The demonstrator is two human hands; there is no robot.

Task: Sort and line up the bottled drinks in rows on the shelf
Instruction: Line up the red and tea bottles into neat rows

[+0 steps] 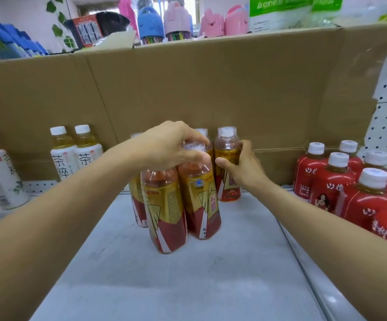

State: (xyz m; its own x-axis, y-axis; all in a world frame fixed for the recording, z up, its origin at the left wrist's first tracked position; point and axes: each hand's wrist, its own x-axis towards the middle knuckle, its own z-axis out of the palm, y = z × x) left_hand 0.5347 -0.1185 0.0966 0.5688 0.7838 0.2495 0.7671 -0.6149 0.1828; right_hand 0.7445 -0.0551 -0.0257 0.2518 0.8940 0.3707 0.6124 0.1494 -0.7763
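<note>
Bare forearms [49,228] reach in from both lower corners. My left hand [174,144] curls over the clear domed cap of a glossy gold-and-red bottle [197,195] mid-frame. My right hand [241,167] wraps the rear bottle [226,144] just beside it. Others hide behind my wrist. Matte grey shelf [187,286], creased cardboard backing [211,89]; red bottles [326,184] cut off at right.

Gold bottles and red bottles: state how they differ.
The gold bottles wear gold-and-red labels; the red bottles are wrapped in red. The gold bottles have clear caps, the red bottles white ones. The left hand and right hand hold gold bottles mid-shelf; the red bottles stand untouched at the right. Both stand upright.
</note>
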